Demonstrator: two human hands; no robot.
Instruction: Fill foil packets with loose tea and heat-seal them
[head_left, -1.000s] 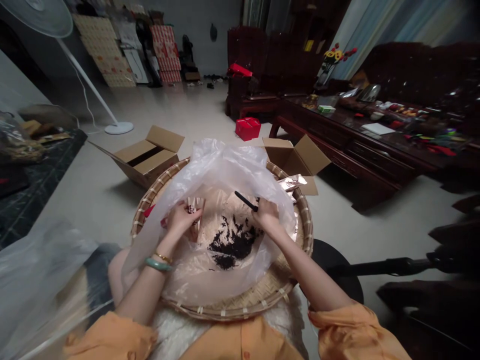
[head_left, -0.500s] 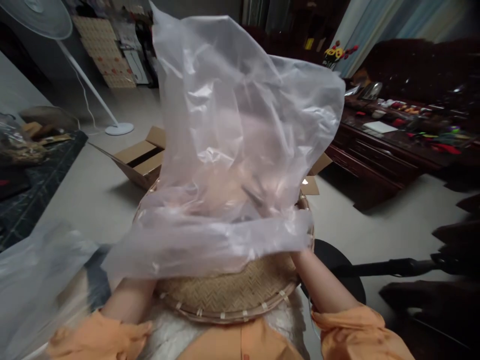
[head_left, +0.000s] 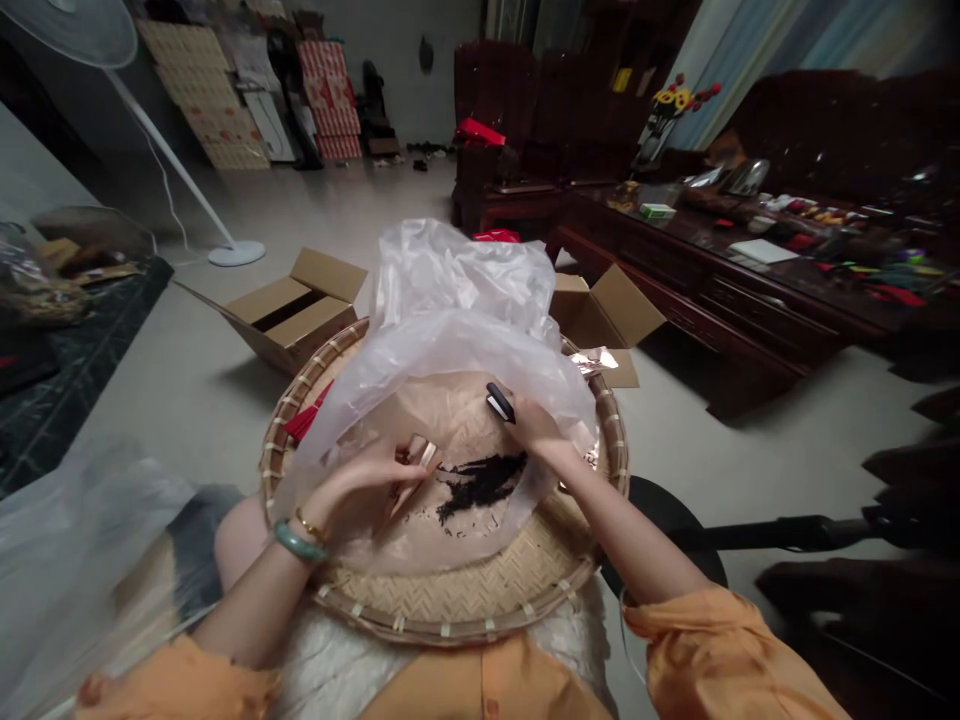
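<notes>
Fingers (head_left: 379, 472) on 2 sides, dark leaves (head_left: 480, 482) just between (on clear plastic (head_left: 442, 285))

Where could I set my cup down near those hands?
A bare strip of woven tray runs along its near rim, below the plastic bag. There's also floor between the tray and the open cardboard box. The bag's middle is crowded: left hand, right hand, dark leaves.
</notes>
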